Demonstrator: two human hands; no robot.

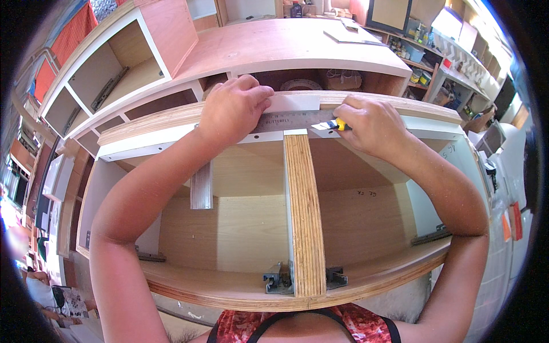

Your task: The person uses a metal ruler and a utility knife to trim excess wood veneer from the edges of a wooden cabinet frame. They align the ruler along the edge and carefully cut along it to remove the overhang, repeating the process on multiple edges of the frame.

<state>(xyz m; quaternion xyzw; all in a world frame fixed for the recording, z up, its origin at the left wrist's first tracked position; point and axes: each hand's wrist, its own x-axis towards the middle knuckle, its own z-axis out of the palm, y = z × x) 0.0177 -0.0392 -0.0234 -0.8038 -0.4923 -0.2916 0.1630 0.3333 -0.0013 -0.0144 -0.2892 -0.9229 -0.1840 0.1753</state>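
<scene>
Watching from my end, I am seeing the left hand (pixel 235 108) curling closed over a metal ruler (pixel 280 121), gripping it along the far side of an open cabinet frame (pixel 131 150). The right hand (pixel 369 126) is gripping a yellow utility knife (pixel 341 123), its bare blade pointing left above the ruler's right end; whether the steel is touching anything I cannot tell. Between the hands, a short stretch of ruler is showing, with a white strip (pixel 303 103) lying just beyond it on the layered plywood edge (pixel 400 106). A plywood divider (pixel 306 217) is running from that far side toward the wearer, splitting the room below into two open bays. Both forearms are spanning these bays, leaving depth beneath them. In the left bay a silvery metal bar (pixel 201 191) is jutting down from behind the forearm, narrowing that space, while dark runner brackets (pixel 278 280) are flanking the divider's near end. Beyond the far edge, a pinkish surface (pixel 269 46) is standing close, limiting clearance there.
</scene>
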